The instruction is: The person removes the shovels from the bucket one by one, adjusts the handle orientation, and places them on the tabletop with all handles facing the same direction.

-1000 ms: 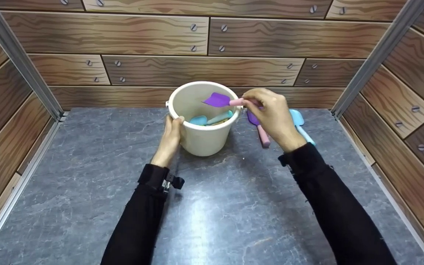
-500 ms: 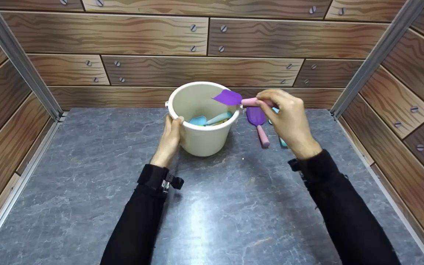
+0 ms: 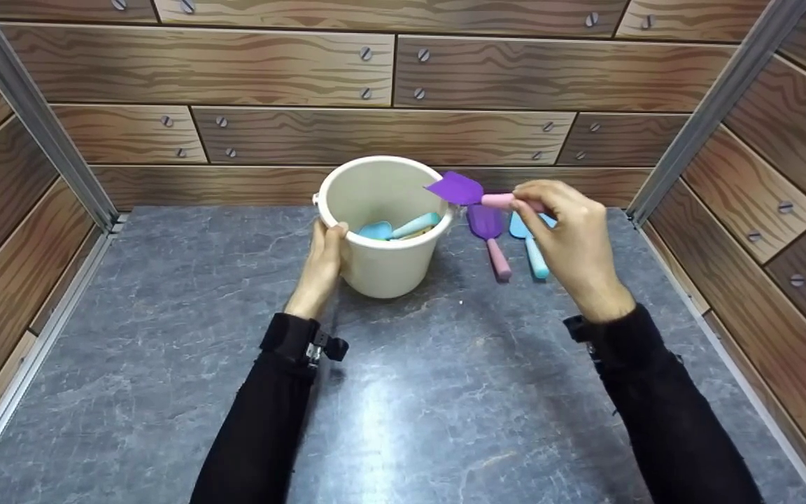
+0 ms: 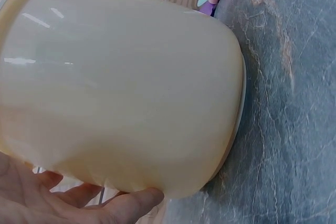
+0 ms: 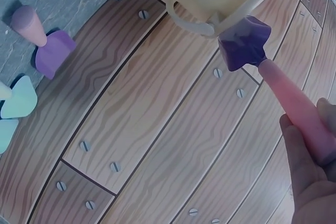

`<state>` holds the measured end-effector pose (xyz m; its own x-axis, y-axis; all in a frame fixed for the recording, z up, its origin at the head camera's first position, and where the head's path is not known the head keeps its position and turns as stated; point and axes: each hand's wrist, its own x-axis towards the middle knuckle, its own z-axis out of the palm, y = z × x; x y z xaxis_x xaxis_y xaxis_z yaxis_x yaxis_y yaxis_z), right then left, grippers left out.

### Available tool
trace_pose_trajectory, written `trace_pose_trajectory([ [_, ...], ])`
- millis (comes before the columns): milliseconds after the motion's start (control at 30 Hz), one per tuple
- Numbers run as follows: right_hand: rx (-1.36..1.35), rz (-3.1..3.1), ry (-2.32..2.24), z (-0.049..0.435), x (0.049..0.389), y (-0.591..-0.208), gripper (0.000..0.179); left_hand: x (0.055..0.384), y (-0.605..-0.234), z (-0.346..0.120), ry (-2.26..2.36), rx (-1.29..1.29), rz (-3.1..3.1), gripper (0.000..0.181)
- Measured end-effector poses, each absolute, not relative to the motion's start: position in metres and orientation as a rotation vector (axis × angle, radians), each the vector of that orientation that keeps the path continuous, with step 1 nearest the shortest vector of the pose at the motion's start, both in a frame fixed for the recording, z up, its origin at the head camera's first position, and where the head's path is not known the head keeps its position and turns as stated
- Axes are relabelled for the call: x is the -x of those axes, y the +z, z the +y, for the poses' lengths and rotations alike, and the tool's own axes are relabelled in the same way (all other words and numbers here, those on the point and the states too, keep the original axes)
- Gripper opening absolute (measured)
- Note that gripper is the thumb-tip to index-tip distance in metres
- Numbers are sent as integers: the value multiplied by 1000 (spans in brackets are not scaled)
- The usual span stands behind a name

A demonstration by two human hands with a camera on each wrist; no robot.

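A cream bucket (image 3: 392, 269) stands upright on the grey floor surface. My left hand (image 3: 317, 269) holds its left side, with a fingertip at the rim; in the left wrist view the fingers (image 4: 134, 203) lie against the wall. My right hand (image 3: 571, 234) pinches the pink handle of a toy shovel (image 3: 457, 189). The shovel's purple blade points left, raised by the bucket's right rim. Within the bucket lie a light-blue scoop (image 3: 376, 230) and a turquoise handle (image 3: 415, 225); what lies under them is mostly hidden.
Right of the bucket lie a second purple shovel with a pink handle (image 3: 499, 259) and a light-blue shovel (image 3: 536, 257), partly covered by my right hand. Wood-print walls (image 3: 375, 133) with metal corner posts (image 3: 721, 105) enclose the surface.
My right hand has moved right and slightly down with the purple shovel, drawing the blade from over the bucket to its right rim. The left hand and bucket stay put.
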<state>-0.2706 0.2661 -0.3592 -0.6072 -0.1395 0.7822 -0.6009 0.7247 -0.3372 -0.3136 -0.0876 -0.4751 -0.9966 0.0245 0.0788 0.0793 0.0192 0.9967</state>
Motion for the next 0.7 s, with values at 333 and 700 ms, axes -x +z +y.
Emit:
trace_pose_trajectory([
  [333,-516,-2128,726,277,258,-364,17,312,-474,-87,-2158,108,-2223,81],
  [700,-460,-2111,710,290,255,-375,15,314,-476,-89,-2130,156,-2222,87],
])
